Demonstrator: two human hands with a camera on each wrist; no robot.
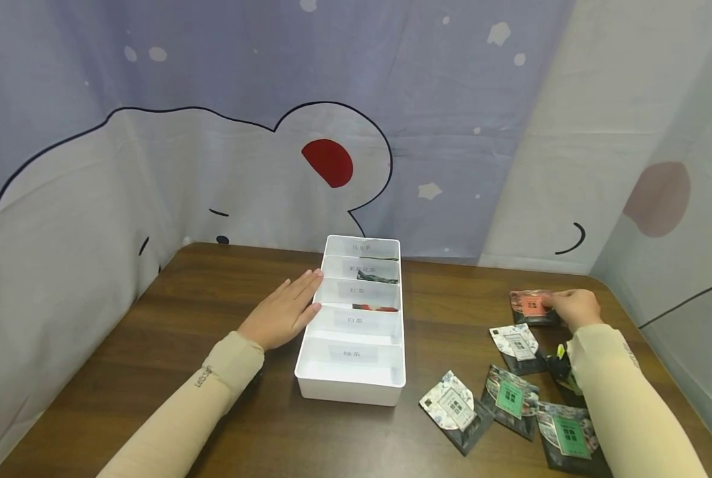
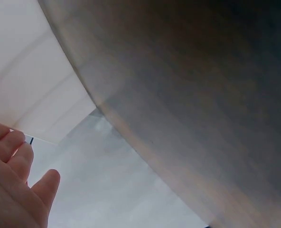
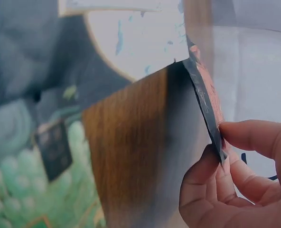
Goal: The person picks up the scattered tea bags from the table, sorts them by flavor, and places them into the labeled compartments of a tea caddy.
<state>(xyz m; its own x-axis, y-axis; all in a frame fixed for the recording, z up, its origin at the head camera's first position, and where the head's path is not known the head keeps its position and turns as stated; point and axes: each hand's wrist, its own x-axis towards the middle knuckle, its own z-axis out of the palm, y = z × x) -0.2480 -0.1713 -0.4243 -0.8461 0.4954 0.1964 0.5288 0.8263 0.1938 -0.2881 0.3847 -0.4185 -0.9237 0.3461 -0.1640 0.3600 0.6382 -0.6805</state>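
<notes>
In the head view my right hand [image 1: 578, 309] pinches a tea sachet with a red label [image 1: 529, 306] by its right edge. The right wrist view shows thumb and fingers on either side of this thin sachet [image 3: 206, 95], seen edge-on and tilted up from the table. My left hand [image 1: 284, 311] rests with straight fingers against the left rim of a white divided box [image 1: 350, 392]. From the left wrist view, the fingertips of that hand [image 2: 17, 180] meet the box's upper edge. Labelled compartments run front to back; sachets poke up in the three rear ones.
Two white-patterned sachets [image 1: 456, 408] and two green-labelled sachets [image 1: 510, 397] lie on the brown wooden table [image 1: 242, 425] right of the box. A dark sachet [image 1: 562, 368] is partly hidden by the right sleeve. A patterned curtain [image 1: 242, 166] hangs behind the table.
</notes>
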